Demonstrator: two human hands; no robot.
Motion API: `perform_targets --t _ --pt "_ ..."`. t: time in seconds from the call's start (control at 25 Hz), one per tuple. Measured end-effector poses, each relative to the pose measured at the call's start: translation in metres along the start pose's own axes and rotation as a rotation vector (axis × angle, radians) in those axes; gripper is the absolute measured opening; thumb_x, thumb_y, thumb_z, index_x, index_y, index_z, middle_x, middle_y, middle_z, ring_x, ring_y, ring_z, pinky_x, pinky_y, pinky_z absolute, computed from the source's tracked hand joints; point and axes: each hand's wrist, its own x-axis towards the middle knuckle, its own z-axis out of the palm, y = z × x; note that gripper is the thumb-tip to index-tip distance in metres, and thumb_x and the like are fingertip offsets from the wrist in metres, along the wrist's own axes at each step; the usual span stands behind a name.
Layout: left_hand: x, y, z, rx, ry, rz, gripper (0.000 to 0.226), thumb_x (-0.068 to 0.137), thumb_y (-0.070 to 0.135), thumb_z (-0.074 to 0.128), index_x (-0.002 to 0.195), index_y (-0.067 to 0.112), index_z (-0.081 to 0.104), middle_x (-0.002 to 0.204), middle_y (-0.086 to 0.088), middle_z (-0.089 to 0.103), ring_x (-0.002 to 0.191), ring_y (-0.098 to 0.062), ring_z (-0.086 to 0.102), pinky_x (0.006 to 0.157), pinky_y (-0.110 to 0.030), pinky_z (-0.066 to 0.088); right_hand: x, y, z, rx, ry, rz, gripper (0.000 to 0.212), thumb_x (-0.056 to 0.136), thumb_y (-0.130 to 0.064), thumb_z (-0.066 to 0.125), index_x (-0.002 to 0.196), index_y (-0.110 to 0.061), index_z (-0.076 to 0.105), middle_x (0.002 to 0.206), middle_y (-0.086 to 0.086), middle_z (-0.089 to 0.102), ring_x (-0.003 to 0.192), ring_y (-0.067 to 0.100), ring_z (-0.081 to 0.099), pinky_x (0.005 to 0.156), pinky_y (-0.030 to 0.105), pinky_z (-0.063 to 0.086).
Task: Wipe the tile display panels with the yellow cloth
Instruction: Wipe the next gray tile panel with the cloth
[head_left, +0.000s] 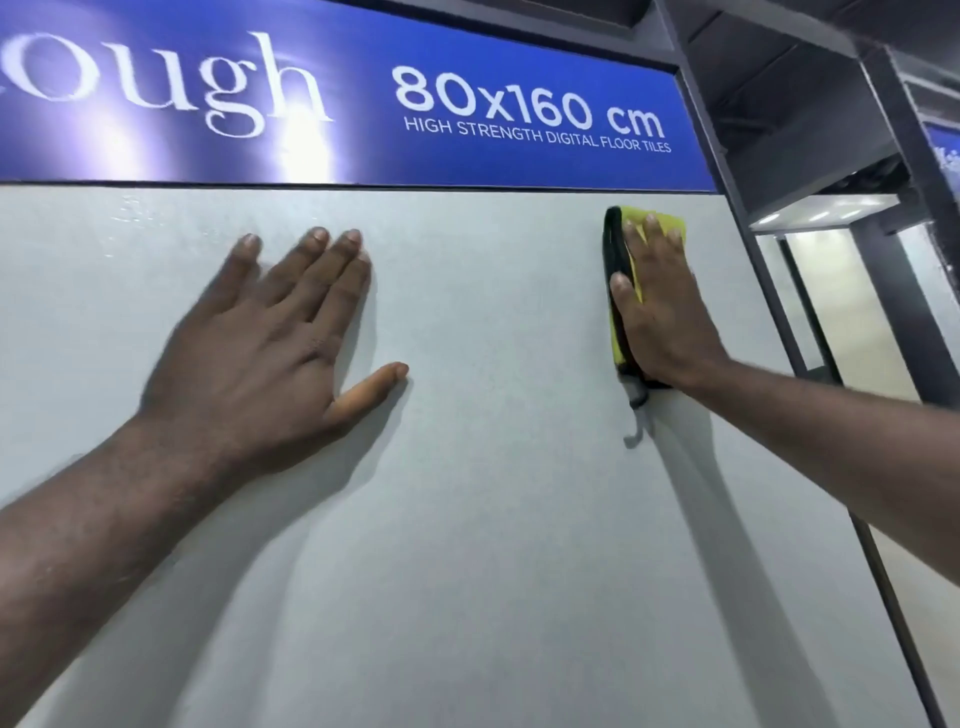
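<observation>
Left hand (275, 332): I see it flat on the pale grey tile panel (493, 519). Fingers straight and spread, thumb out to the right, holding nothing.

Right hand (662, 312): also flat, fingers straight, pressing the yellow cloth (635, 216) against the panel. Thumb lies on the cloth, and I see no curl round it.

Cloth: under the right palm, well apart from the left hand, near the panel's top right corner. It looks folded. Its long axis runs up and down the panel, with black trim (613, 244) along its left edge and a dark tail (638, 397) hanging out below the heel of the hand.

Just above both hands is a blue sign (363, 119); I read "HIGH STRENGTH DIGITAL FLOOR TILES".

Close to the right of the right hand, a dark frame post (698, 88) borders the panel, with a lit bay (826, 210) beyond it.
</observation>
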Motion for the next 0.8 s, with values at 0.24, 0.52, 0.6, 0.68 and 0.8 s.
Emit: perform_targets --t 0.24,0.52,0.6,0.68,0.8 --pt "-0.035 -0.025 -0.001 -0.024 0.003 -0.04 0.092 0.105 0.071 0.025 0.17 0.006 0.028 0.179 -0.009 0.024 0.165 -0.025 0.024 0.134 -0.051 0.014 -0.06 -0.057 0.02 -0.023 -0.078 -0.293 0.064 0.111 -0.044 0.034 0.17 -0.034 0.011 0.176 -0.019 -0.005 0.163 0.008 -0.012 0.133 0.049 0.005" --pt "-0.035 -0.023 0.001 -0.012 0.022 -0.04 0.091 0.106 0.069 0.021 0.171 0.005 0.026 0.179 -0.009 0.021 0.166 -0.026 0.021 0.135 -0.053 0.013 -0.039 -0.105 0.022 -0.027 -0.041 -0.248 0.065 0.111 -0.044 0.033 0.171 -0.029 0.013 0.178 -0.011 -0.002 0.164 0.015 -0.009 0.132 0.049 0.005" --pt "-0.036 -0.022 0.001 -0.002 0.019 -0.047 0.091 0.106 0.069 0.02 0.171 0.005 0.025 0.18 -0.009 0.02 0.166 -0.026 0.02 0.135 -0.053 0.013 -0.075 -0.091 0.024 -0.06 -0.1 -0.397 0.064 0.112 -0.041 0.037 0.171 -0.03 0.014 0.178 -0.014 -0.002 0.164 0.013 -0.008 0.132 0.048 0.007" --pt "-0.036 -0.023 0.0 0.001 0.018 -0.043 0.091 0.106 0.068 0.02 0.171 0.004 0.025 0.18 -0.01 0.019 0.166 -0.027 0.02 0.135 -0.054 0.013 -0.064 -0.072 0.018 -0.076 -0.068 -0.309 0.065 0.111 -0.045 0.034 0.171 -0.031 0.012 0.178 -0.013 -0.003 0.164 0.012 -0.009 0.132 0.054 0.009" --pt "-0.035 -0.022 -0.002 -0.013 0.003 -0.038 0.091 0.106 0.068 0.022 0.171 0.004 0.024 0.18 -0.011 0.019 0.167 -0.027 0.019 0.135 -0.054 0.013 -0.012 -0.092 0.015 -0.005 -0.017 -0.053 0.067 0.109 -0.051 0.026 0.171 -0.03 0.008 0.179 -0.007 -0.004 0.164 0.017 -0.011 0.131 0.057 0.008"
